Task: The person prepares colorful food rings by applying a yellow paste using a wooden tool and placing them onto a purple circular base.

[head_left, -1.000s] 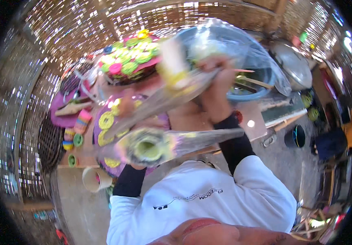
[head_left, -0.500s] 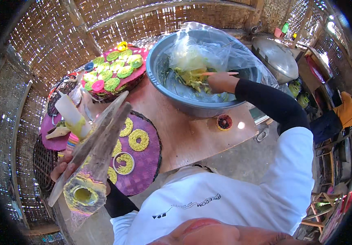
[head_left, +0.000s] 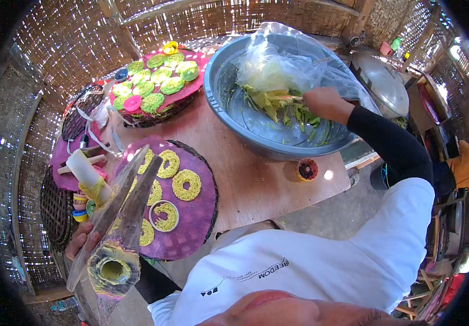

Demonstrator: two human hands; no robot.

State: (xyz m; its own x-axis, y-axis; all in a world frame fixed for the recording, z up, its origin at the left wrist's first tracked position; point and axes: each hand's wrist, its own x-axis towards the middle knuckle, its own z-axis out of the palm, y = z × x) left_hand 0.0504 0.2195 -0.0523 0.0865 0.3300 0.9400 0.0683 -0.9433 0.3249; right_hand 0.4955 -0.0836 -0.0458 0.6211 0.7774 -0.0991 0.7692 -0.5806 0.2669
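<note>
My left hand (head_left: pixel 82 239) grips a weathered wooden press (head_left: pixel 112 217) at the lower left, its two long pieces angled apart, with a dough-smeared hollow and a white cylinder (head_left: pixel 85 171). My right hand (head_left: pixel 324 103) is closed on a thin orange-tan stick (head_left: pixel 294 99) in the green-yellow dough (head_left: pixel 267 106) inside a large blue basin (head_left: pixel 229 130), beside crumpled clear plastic (head_left: pixel 278 62). A purple round tray (head_left: pixel 196 233) carries several yellow noodle rings, one inside a metal ring (head_left: pixel 174 212).
Behind stand a pink round tray (head_left: pixel 191 87) of green rounds, baskets (head_left: pixel 55 217) with stacked coloured cups at left, and a metal pot (head_left: pixel 384 98) at right. A small dark-red cup (head_left: pixel 306 169) sits on the wooden table (head_left: pixel 256 195), near its front edge.
My right hand has left the raised press for the basin and now sits slightly further right with the stick. My left hand has brought the press down to the left.
</note>
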